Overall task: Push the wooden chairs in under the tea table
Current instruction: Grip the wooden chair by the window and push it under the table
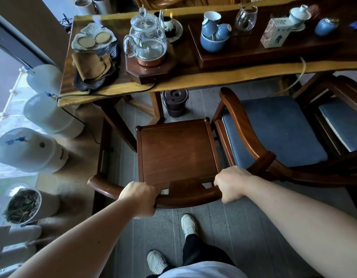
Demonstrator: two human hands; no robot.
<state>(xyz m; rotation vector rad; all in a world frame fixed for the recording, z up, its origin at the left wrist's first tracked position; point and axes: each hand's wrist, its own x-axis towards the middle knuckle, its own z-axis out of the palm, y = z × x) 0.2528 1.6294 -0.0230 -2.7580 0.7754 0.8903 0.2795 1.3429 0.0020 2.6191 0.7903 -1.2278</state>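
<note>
A dark wooden chair [176, 149] with a bare square seat stands in front of me, its seat short of the tea table [193, 79]. Both hands grip its curved top rail: my left hand [140, 198] left of the back splat, my right hand [231, 184] right of it. Just to the right, a second wooden chair [241, 125] with a blue cushion sits close against the first, its front partly under the table. A third cushioned chair [342, 125] shows at the right edge.
The table carries a glass kettle [146, 37] on a wooden base, blue cups [212, 31] and jars. A dark bucket [175, 102] stands under it, beyond the bare chair. Water jugs [47, 115] and a plant pot [25, 205] line the left. My feet stand on grey floor behind the chair.
</note>
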